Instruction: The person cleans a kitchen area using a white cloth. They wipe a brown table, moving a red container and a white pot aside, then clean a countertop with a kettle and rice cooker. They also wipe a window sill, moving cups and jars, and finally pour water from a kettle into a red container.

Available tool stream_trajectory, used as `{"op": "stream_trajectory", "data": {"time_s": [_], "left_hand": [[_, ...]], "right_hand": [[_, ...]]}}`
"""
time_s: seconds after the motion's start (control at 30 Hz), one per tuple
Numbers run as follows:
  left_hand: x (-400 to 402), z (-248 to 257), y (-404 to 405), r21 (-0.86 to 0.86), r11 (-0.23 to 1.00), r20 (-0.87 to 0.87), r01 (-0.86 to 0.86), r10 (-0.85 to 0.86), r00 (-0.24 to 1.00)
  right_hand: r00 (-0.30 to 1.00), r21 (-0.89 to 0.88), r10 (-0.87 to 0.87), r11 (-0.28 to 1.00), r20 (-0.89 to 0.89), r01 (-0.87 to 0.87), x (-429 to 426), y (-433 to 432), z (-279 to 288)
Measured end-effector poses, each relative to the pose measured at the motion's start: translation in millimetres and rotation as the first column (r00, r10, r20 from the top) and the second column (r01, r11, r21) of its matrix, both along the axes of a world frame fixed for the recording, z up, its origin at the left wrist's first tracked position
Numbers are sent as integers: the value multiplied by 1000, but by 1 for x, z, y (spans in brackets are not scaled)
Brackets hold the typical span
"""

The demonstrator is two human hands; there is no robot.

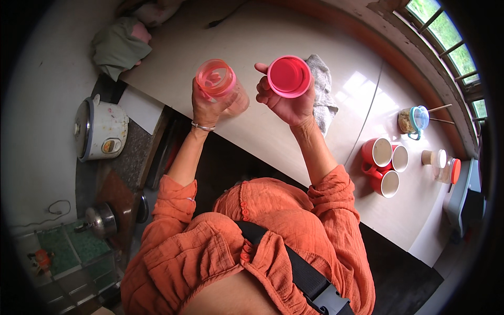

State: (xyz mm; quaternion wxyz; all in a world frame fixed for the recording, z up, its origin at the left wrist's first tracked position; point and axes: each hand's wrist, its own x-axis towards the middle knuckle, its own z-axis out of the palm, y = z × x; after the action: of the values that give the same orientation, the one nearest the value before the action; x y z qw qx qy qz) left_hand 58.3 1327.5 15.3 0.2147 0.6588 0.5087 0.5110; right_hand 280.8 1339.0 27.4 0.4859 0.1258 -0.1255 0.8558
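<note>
My left hand (208,104) is wrapped around a clear pink plastic jar (237,103), tilted with its open mouth facing up at me. In my right hand (285,108) is a round pink screw lid (289,76), its hollow inner side turned towards me. Jar and lid are apart, both held above the pale tiled counter (267,138). Just beyond my right hand lies a crumpled grey cloth (321,86) on the counter, partly hidden by that hand and the lid.
Right of my arm stand three red mugs (377,152), a glass jar with a blue lid (407,121) and small lidded jars (447,171). At left are a rice cooker (104,128), a metal pot (103,221) and a green cloth (118,47). A barred window (447,35) borders the counter.
</note>
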Motion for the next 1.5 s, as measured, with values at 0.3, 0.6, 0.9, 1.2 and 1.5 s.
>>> {"op": "stream_trajectory", "data": {"time_s": [0.3,0.6,0.9,1.2,1.5], "left_hand": [[-8,15,-9,48,998,38,-31,30,999],[-25,21,-17,120,983,-11,-140,143,990],[-50,21,-31,99,973,34,-207,204,978],[-58,26,-41,210,946,-104,-246,271,957],[-44,31,-41,202,978,-31,-44,51,998]], "right_hand": [[992,59,121,991,38,-123,-13,3,9],[961,-267,258,937,95,-225,-40,-19,26],[918,-142,396,908,-10,-393,-68,-28,27],[923,41,-74,997,378,64,-71,-15,48],[145,960,-979,103,144,-261,-49,9,104]]}}
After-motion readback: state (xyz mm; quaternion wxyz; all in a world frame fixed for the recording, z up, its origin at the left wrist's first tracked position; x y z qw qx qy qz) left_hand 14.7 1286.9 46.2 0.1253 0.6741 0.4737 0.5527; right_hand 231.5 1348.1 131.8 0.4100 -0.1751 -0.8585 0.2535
